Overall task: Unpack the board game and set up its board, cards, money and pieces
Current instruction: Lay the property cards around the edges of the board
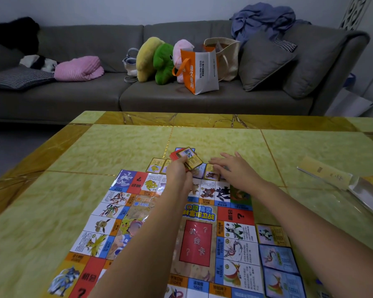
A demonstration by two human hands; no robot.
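Card stack gripped by left hand, fingers curled round it, at far edge of board. Right hand fingers straight, flat above 1 laid card; contact unclear.

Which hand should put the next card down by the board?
Probably the right. The right hand is open over the end of the card row, while the left hand grips the card stack.

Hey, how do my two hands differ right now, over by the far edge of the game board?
The left hand curls round a stack of cards; the right hand holds nothing, fingers straight. The left hand keeps its stack clear of the table; the right hand lies flat, low over the laid-out cards. Both reach past the board and its far edge.
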